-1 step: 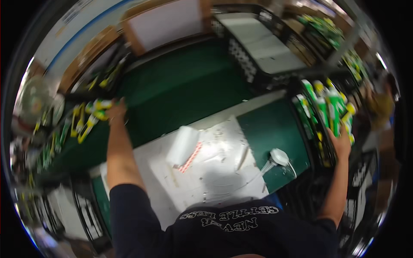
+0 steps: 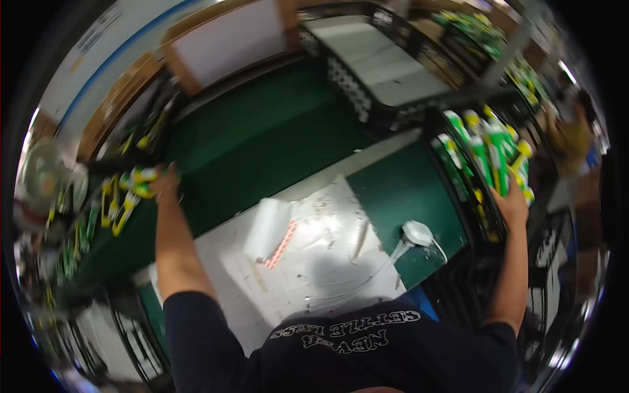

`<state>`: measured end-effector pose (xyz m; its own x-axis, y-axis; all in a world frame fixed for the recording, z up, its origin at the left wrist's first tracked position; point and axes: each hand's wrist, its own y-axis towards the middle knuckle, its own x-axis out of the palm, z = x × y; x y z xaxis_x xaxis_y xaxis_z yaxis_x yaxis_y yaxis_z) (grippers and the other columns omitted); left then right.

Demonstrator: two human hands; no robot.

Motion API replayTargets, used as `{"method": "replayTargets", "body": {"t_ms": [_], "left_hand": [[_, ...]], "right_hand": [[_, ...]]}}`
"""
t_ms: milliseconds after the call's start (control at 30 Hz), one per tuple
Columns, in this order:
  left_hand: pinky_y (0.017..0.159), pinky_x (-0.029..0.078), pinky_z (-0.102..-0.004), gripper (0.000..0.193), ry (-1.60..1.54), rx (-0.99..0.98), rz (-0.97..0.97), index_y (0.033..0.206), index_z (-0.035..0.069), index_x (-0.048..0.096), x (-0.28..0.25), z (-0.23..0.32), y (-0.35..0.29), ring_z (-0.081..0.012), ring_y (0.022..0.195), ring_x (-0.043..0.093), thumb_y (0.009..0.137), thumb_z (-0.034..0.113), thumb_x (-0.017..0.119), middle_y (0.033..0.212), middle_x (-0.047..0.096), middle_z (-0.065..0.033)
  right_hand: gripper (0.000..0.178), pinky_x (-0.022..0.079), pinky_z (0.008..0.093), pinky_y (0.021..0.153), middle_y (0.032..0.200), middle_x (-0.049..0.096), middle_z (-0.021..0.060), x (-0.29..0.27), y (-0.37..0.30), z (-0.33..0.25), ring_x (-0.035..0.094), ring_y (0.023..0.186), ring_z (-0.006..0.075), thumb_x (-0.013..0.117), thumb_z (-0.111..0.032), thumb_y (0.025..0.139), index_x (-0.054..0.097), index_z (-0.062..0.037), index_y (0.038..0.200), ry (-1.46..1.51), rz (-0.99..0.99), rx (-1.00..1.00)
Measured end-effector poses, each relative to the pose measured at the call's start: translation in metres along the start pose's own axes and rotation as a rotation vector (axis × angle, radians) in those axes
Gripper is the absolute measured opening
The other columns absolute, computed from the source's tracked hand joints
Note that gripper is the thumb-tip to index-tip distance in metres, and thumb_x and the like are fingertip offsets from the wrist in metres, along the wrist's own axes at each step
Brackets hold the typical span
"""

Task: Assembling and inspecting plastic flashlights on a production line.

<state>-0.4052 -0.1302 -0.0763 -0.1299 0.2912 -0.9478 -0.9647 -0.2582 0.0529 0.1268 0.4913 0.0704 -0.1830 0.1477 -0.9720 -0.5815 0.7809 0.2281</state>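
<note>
At the left, my left hand (image 2: 165,182) reaches over the green surface with its fingers apart. It is beside a loose cluster of green, white and yellow tube-like pieces (image 2: 124,206), touching or nearly touching the closest ones. On the right, my right hand (image 2: 513,203) is at a black crate (image 2: 466,190) filled with green and white tubes with yellow ends (image 2: 495,147). Its fingers curl in among the tubes and seem closed on one; blur and the other tubes partly hide the fingertips.
On the white worktop (image 2: 314,242) lie a white roll (image 2: 268,226) and a red-checked strip (image 2: 282,245). A white octagonal device (image 2: 417,233) with a cable sits right. Beyond the green belt (image 2: 268,118) stands a large black crate (image 2: 347,82). Another person (image 2: 570,141) is far right.
The whole view has shifted slightly, so things appear further left. Both hands stay at the same places, the left by the cluster and the right at the crate of tubes.
</note>
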Motion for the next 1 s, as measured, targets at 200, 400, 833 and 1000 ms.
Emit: {"method": "replayTargets", "body": {"t_ms": [200,400,833,1000], "left_hand": [[0.079,0.048,-0.0468,0.066,-1.029,-0.389,0.127,0.128,0.019,0.037,-0.017,0.059,-0.054,-0.0334,0.099,0.053,0.07,0.007,0.066,0.124,0.042,-0.0179],[0.088,0.044,-0.0433,0.044,-1.837,-0.269,-0.561,0.119,0.014,0.045,-0.068,0.011,-0.129,-0.0276,0.108,0.051,0.079,0.005,0.06,0.113,0.051,-0.0082],[0.064,0.051,-0.0324,0.047,-1.855,-0.304,-0.934,0.112,0.008,0.052,-0.104,0.067,-0.35,-0.0157,0.078,0.059,0.087,0.047,0.047,0.092,0.06,-0.005],[0.052,0.047,-0.0291,0.041,-1.814,-0.315,-1.086,0.105,0.009,0.05,-0.082,0.091,-0.381,-0.0154,0.063,0.054,0.088,0.046,0.048,0.082,0.056,-0.0067]], "right_hand": [[0.093,0.047,0.0431,0.076,0.102,0.06,0.0228,0.0,0.01,0.01,0.06,0.092,0.0362,0.07,-0.051,0.063,0.026,-0.0158,0.138,-0.008,-0.11,0.107],[0.089,0.048,0.0416,0.075,0.102,0.062,0.019,0.016,0.061,0.016,0.061,0.09,0.0333,0.071,-0.042,0.064,0.028,-0.0136,0.136,-0.038,0.033,-0.038],[0.055,0.049,0.0398,0.079,0.103,0.062,0.0122,0.013,0.129,0.03,0.061,0.096,0.0271,0.074,-0.032,0.065,0.052,-0.0087,0.11,-0.29,-0.043,0.154],[0.063,0.047,0.042,0.078,0.105,0.061,0.0182,-0.027,0.093,0.006,0.059,0.094,0.0337,0.062,-0.049,0.072,0.051,-0.0084,0.119,-0.025,0.129,-0.105]]}}
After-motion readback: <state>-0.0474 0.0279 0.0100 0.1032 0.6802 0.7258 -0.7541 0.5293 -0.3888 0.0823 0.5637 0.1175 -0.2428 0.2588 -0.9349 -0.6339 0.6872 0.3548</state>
